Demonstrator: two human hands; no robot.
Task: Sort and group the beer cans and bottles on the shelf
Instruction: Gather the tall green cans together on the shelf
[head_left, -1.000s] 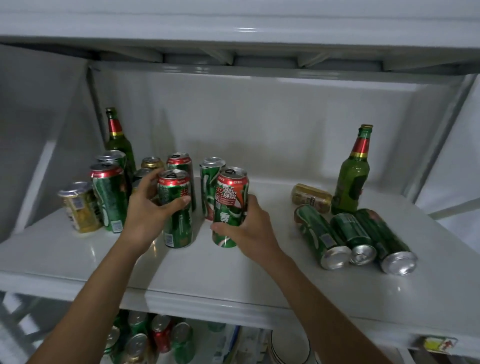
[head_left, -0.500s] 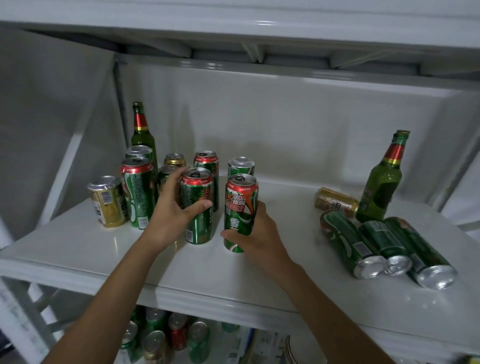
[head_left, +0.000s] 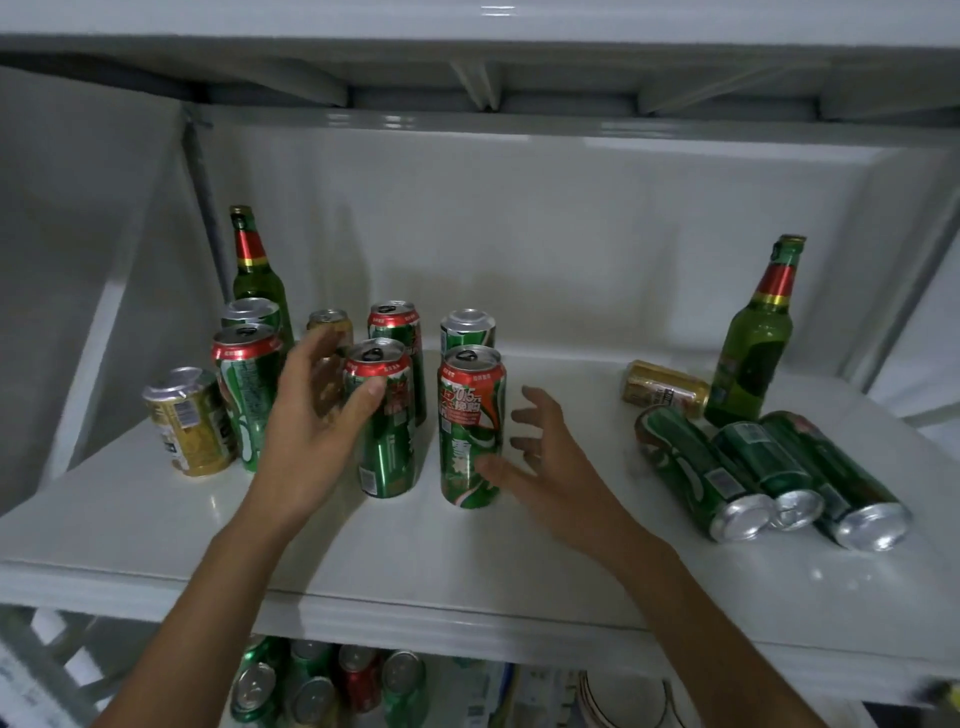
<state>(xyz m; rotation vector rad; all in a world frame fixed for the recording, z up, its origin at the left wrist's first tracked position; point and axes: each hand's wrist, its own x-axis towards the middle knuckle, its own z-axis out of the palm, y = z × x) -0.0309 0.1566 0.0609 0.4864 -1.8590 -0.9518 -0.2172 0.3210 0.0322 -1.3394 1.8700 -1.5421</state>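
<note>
— Inspector: Your left hand (head_left: 317, 415) is spread, with the thumb lying against the red band of the front-left tall can (head_left: 387, 421); the fingers reach behind it and are not closed round it. Your right hand (head_left: 545, 462) is spread as well, fingers apart, just beside the front-right tall can (head_left: 471, 426). Whether the thumb touches that can, I cannot tell.

— Operator: Where do the cans stand?

— Inspector: Both tall cans are upright, apart from each other, midway between the shelf's front and back edges, left of centre on the white shelf (head_left: 467, 566). Behind them stand a red-topped can (head_left: 395, 322) and a silver-topped can (head_left: 467, 327). Towards the left edge you have two more upright green cans (head_left: 244, 374), a tilted gold can (head_left: 189, 421) and a green bottle (head_left: 254, 280) by the back-left corner.

— Operator: And the right side?

— Inspector: Three green cans (head_left: 769, 478) lie on their sides, touching, bottoms towards the front edge. Behind them lies a gold can on its side (head_left: 665, 387), beside an upright bottle (head_left: 758, 332).
</note>
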